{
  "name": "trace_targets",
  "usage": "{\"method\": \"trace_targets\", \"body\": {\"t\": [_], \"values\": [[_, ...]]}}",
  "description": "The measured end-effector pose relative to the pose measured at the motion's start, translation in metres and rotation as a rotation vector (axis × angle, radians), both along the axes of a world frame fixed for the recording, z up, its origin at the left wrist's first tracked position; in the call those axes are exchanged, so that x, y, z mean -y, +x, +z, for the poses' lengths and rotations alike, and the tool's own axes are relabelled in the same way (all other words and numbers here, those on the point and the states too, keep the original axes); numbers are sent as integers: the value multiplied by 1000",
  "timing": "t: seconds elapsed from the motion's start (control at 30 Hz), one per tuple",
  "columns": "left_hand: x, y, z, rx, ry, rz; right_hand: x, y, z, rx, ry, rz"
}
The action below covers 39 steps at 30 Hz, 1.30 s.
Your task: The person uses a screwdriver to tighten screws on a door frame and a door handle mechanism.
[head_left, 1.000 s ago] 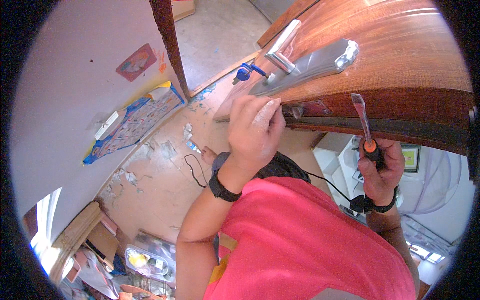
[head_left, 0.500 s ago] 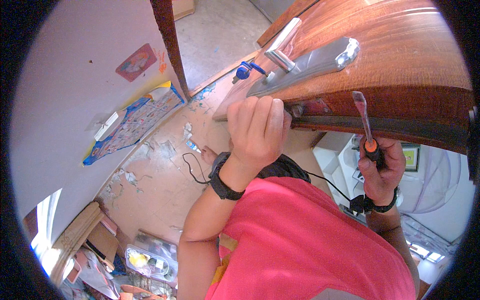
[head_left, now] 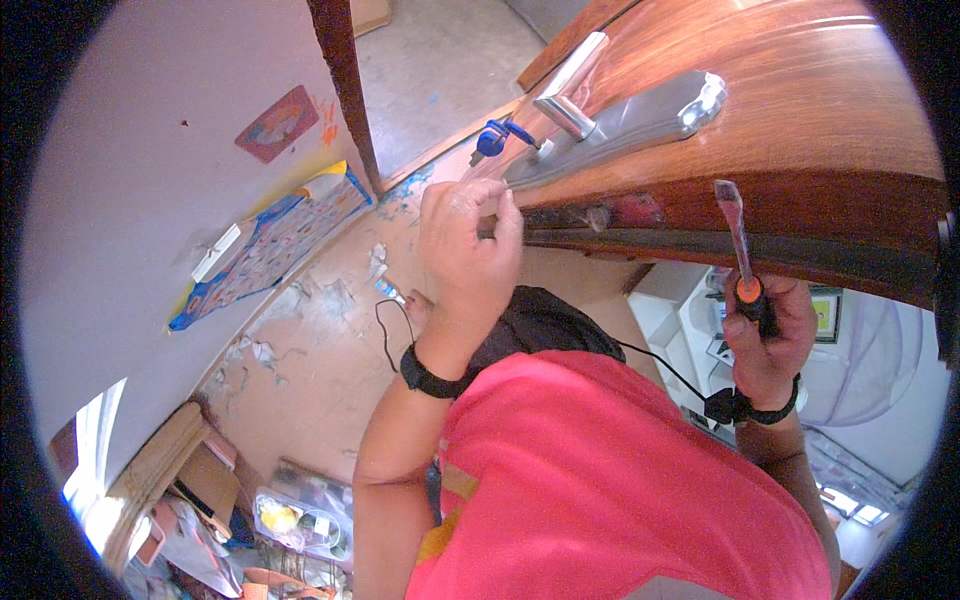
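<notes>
In my right hand (head_left: pixel 775 340) is a screwdriver (head_left: pixel 737 235), its dark and orange handle wrapped by my fingers and its flat metal blade pointing up in front of the door's edge. My left hand (head_left: pixel 465 245) is at the near end of the wooden door (head_left: pixel 800 130), below the keys. Its fingers curl in toward the thumb in a pinch; whether anything is between them I cannot make out. A silver handle plate (head_left: pixel 640 125) with a lever handle (head_left: pixel 575 80) is fixed on the door face. Keys with a blue head (head_left: pixel 491 138) hang from its lock. A latch (head_left: pixel 597 217) shows in the door edge.
At left is a pale wall (head_left: pixel 150 190) with a colourful poster (head_left: pixel 275 245). Paper scraps (head_left: pixel 335 300) and a small tube (head_left: pixel 388 290) lie on the floor. A clear plastic box (head_left: pixel 300 520) stands at lower left, white shelves (head_left: pixel 665 310) behind the door.
My left hand has moved left and slightly down, away from the latch, showing more of the door edge. My right hand still holds the screwdriver, almost unmoved.
</notes>
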State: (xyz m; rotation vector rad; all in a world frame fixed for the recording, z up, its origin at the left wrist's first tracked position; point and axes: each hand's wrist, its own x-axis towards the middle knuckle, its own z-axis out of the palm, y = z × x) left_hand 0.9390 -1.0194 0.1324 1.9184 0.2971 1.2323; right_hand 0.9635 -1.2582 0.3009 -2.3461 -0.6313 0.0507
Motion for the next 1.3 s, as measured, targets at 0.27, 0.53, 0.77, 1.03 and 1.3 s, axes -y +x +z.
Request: {"method": "trace_targets", "body": {"t": [0.27, 0.53, 0.77, 1.03, 1.3], "values": [[0, -12, -15, -244, -489, -331, -9, 2, 0, 26, -20, 30], [7, -1, 13, 44, -332, -340, -13, 0, 0, -117, 94, -80], [3, 9, 34, 161, -287, -391, -19, 2, -3, -46, 129, -28], [-8, 9, 40, 108, -351, -451, -27, 8, 1, -174, 57, 146], [-10, 8, 40, 66, -454, -347, -14, -3, -10, -137, 325, 231]]}}
